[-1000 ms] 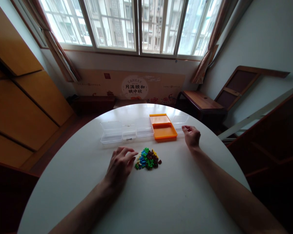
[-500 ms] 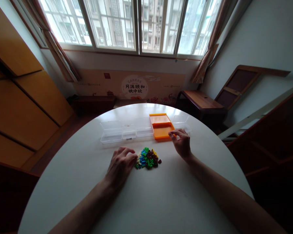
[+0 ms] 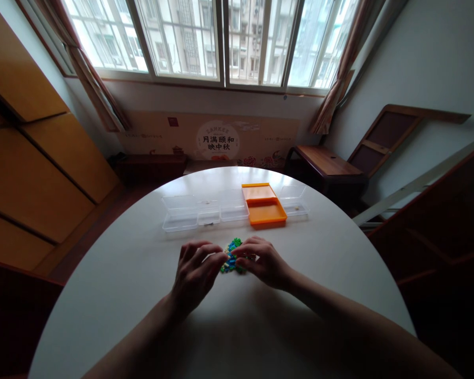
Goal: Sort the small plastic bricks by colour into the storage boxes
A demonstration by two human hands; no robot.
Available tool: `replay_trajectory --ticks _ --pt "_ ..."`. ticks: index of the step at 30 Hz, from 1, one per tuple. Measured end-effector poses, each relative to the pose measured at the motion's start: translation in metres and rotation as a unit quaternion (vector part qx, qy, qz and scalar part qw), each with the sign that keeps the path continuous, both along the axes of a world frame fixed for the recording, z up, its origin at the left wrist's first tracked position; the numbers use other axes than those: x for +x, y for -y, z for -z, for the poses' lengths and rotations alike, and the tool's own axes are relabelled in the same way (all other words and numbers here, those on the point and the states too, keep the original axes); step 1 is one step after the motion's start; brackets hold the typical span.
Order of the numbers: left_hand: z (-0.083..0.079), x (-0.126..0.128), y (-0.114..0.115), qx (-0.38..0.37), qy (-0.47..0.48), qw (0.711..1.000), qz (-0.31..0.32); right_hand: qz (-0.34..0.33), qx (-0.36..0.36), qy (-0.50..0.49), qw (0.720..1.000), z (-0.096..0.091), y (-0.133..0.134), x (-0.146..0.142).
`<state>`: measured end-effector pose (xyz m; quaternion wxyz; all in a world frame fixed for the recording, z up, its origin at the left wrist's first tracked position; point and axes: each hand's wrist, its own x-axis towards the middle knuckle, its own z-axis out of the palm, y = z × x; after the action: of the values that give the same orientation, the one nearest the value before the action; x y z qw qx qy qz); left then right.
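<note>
A small heap of coloured plastic bricks (image 3: 233, 258), with green, blue and pale pieces showing, lies on the white round table. My left hand (image 3: 195, 271) is at the heap's left edge, its thumb and index fingertips brought together; whatever is between them is too small to make out. From the right, my right hand (image 3: 265, 263) reaches over the heap with thumb and index finger apart, covering its right part. Behind the hands stands an orange box (image 3: 266, 213) with its lid raised. To its right, a clear box (image 3: 296, 209) holds a small yellowish piece.
Clear boxes with raised lids, including a large one (image 3: 179, 221), a small one (image 3: 208, 216) and another (image 3: 234, 211), line up left of the orange box. A small dark piece lies near the small box. The table's curved edge (image 3: 114, 226) surrounds the work area.
My right hand has moved from beside the orange box down and left to the brick heap. My left hand has shifted slightly right, its thumb and index finger now meeting at the heap.
</note>
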<state>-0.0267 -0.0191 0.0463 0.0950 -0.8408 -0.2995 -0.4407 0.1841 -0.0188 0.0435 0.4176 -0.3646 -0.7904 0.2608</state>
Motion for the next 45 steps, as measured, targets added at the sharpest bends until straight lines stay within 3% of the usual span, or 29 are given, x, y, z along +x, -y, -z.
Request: replay_trajectory --ticks 6,15,22,26,31,36,45 --pt "-0.006 0.003 0.004 0.024 -0.015 0.999 0.028 0.000 0.003 -0.023 1.000 0.003 0.005 -0.011" --pt "-0.003 0.001 0.001 -0.002 -0.022 0.999 0.029 0.032 0.019 -0.018 0.999 0.006 -0.004 -0.001" --pt "0.001 0.000 -0.004 -0.006 -0.012 1.000 0.003 0.223 0.031 -0.043 0.973 0.014 -0.047 0.055" --pt "0.001 0.001 -0.005 -0.015 -0.020 1.000 -0.004 0.369 0.047 -0.033 0.928 0.021 -0.072 0.099" --pt "0.003 -0.001 -0.007 -0.030 -0.038 0.999 -0.011 0.472 0.067 -0.002 0.879 0.034 -0.086 0.140" --pt "0.006 -0.001 -0.008 -0.035 -0.045 0.998 -0.017 0.491 0.041 -0.007 0.870 0.043 -0.092 0.151" --pt "0.011 -0.003 -0.012 -0.052 -0.073 0.995 -0.038 0.486 0.034 -0.064 0.871 0.037 -0.086 0.146"
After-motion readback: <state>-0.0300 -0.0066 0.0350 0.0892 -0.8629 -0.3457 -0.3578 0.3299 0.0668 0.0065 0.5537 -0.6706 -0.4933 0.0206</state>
